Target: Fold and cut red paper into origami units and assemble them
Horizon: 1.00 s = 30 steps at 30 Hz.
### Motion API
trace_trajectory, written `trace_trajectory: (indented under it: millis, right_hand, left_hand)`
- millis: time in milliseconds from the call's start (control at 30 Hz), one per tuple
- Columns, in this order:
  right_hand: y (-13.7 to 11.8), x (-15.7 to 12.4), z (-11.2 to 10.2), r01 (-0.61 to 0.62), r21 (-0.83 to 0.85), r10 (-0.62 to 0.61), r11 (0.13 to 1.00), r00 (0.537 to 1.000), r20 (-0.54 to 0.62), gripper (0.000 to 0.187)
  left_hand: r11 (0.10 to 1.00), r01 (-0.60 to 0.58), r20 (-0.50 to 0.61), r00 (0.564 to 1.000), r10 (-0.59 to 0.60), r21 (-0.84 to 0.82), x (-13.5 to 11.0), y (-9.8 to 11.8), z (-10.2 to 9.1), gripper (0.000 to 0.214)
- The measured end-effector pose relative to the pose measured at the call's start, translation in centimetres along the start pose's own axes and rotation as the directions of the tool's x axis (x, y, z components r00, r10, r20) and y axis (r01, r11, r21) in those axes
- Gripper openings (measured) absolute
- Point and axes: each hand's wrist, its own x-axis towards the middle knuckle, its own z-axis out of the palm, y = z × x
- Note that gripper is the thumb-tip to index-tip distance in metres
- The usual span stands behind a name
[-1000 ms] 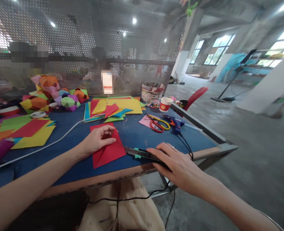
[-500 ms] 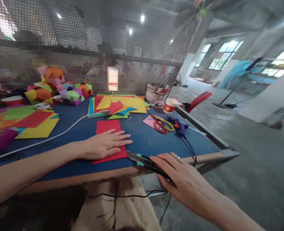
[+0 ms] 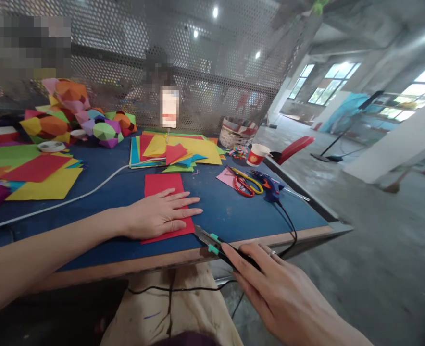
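Note:
Flat on the blue tabletop lies a red sheet of paper (image 3: pixel 164 183), its middle covered by my left hand (image 3: pixel 162 213). That hand presses down palm first with the fingers spread to the right. My right hand (image 3: pixel 266 276) is closed around a black and green utility knife (image 3: pixel 218 246). The knife's blade points up and left, its tip at the lower right edge of the paper. Whether the tip touches the paper I cannot tell.
Stacked coloured paper (image 3: pixel 198 149) lies behind the red sheet, with more sheets (image 3: pixel 43 185) at left. Folded paper balls (image 3: pixel 106 129) stand farther back. Scissors (image 3: pixel 246 182), a glue gun (image 3: pixel 272 185) and a paper cup (image 3: pixel 257 154) are at right. A white cable (image 3: pixel 100 192) crosses the table.
The view has shifted slightly. My right hand has turned the utility knife to a steeper slant, its tip still by the paper's lower right edge. My left hand stays flat on the paper.

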Motion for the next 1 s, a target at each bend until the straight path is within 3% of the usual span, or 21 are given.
trace_trajectory:
  millis: [667, 1000]
  right_hand:
    - [-0.7, 0.9, 0.1, 0.033, -0.006, -0.032, 0.999, 0.996, 0.081, 0.044]
    - [-1.3, 1.7, 0.3, 0.066, 0.007, -0.066, 0.998, 0.997, 0.037, 0.043]
  left_hand:
    - [1.000, -0.021, -0.011, 1.000, 0.021, -0.007, -0.1, -0.2, 0.3, 0.052]
    - [0.998, -0.053, -0.071, 0.996, 0.050, -0.045, -0.1, -0.5, 0.7, 0.049]
